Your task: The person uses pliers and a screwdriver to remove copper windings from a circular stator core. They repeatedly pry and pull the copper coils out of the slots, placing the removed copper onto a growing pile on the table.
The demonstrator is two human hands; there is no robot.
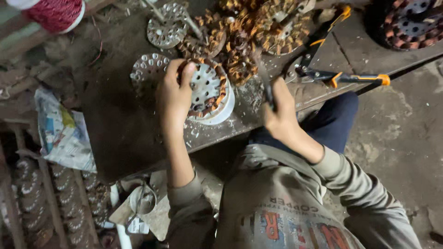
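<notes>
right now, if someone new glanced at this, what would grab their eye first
Most likely the left hand gripping a round copper-wound stator on a white ring at the middle of the dark workbench. Just right of it, the right hand holds a thin dark tool. Behind them lies a heap of copper windings, and orange-handled cutters rest at the bench's right edge.
</notes>
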